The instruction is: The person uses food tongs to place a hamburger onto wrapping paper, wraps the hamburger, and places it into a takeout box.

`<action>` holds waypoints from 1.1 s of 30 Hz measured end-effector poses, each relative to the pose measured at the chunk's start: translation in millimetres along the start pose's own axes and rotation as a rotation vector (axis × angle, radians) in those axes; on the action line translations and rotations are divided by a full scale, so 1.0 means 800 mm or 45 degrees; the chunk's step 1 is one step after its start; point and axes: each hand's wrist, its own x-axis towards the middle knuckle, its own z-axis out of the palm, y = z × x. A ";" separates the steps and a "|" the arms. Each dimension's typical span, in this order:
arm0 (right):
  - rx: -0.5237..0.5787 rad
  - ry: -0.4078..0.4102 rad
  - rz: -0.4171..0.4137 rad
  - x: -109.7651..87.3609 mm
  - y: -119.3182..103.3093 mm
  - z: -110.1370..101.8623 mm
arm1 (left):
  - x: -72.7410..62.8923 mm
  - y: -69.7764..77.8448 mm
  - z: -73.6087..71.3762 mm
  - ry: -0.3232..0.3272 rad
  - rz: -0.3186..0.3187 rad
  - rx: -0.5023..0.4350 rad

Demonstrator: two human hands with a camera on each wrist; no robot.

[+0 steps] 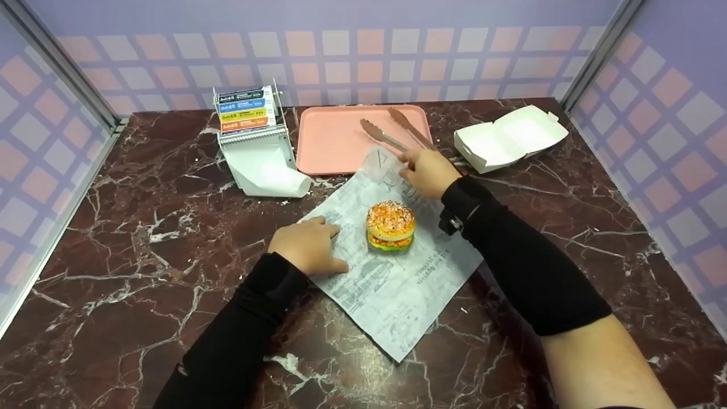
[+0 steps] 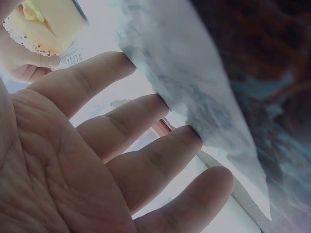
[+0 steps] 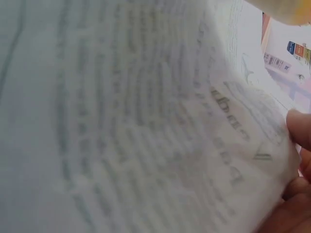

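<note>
Right hand (image 1: 430, 172) pinches paper (image 1: 369, 284) at its far corner; left hand (image 1: 306, 245), fingers apart, touches the left edge, presumably steadying it under the burger (image 1: 391, 226).

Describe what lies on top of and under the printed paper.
A burger sits on the paper; the right hand pinches the paper's far corner. What lies beneath is covered.

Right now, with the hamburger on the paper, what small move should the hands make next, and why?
Probably the right hand should fold the far corner of the printed wrapping paper over the hamburger: it pinches the paper near that corner, the hamburger sits uncovered near the middle, and the left hand touches the left side.
</note>
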 end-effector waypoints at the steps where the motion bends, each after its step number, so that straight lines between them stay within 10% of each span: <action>1: -0.009 0.010 -0.018 0.000 -0.001 0.000 | 0.000 0.000 0.000 0.000 -0.002 0.002; 33: 0.151 0.181 -0.172 -0.041 -0.002 -0.003 | 0.007 -0.001 -0.001 -0.020 -0.101 -0.040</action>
